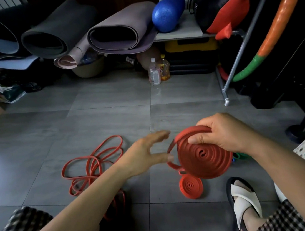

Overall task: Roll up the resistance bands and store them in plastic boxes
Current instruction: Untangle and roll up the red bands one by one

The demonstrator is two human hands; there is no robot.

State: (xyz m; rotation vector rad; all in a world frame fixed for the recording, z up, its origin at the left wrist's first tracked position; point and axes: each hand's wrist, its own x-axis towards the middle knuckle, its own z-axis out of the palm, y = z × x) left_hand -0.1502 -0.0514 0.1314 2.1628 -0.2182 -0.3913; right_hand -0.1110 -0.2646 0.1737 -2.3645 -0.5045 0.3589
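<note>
Over on the left, a loose tangle of red resistance bands sprawls on the grey tiled floor, and just right of it the left hand hovers with fingers spread and holding nothing, its blurred thumb right by the coil's free tail. Middle-right, the right hand grips the big rolled red band above the floor, thumb pressed on its face and fingers curled over the rim. Below it a smaller rolled band lies flat on the tiles, with a white sandal to its right.
</note>
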